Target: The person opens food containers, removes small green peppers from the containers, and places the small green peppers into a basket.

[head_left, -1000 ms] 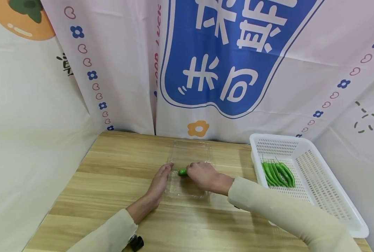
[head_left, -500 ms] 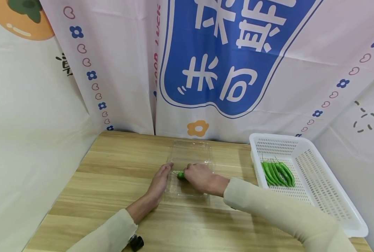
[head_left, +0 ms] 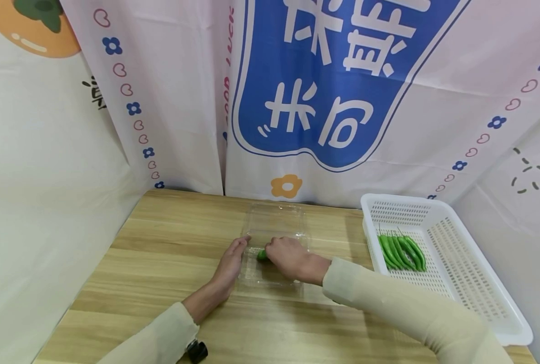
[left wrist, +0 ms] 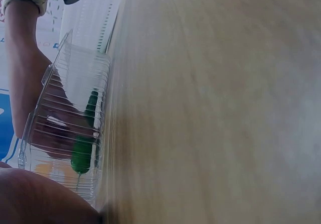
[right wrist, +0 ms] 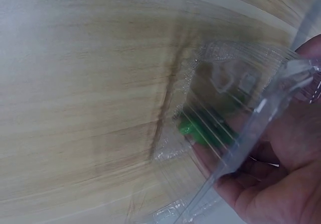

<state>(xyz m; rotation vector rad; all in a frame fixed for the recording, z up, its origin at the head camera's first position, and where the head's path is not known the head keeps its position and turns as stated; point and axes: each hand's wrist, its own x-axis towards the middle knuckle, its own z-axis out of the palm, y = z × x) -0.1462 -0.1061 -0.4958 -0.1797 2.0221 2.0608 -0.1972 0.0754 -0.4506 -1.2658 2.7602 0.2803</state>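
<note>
A clear plastic clamshell box (head_left: 276,220) stands with its lid folded back on the wooden table. My right hand (head_left: 290,257) reaches into its near half and grips a green chili pepper (head_left: 262,255), most of which the hand hides in the head view. Through the box wall in the left wrist view, the pepper (left wrist: 81,154) lies low, close to the box floor, its stem toward my left hand. My left hand (head_left: 226,265) rests against the box's left side, fingers extended.
At the right stands a white perforated plastic basket (head_left: 484,253) with several green chili peppers (head_left: 401,251) lying side by side in it. A printed cloth (head_left: 183,101) hangs behind the table's back edge.
My right hand has shifted slightly left and toward me with the pepper, most of it in the first half second. The left hand and the box have stayed put.
</note>
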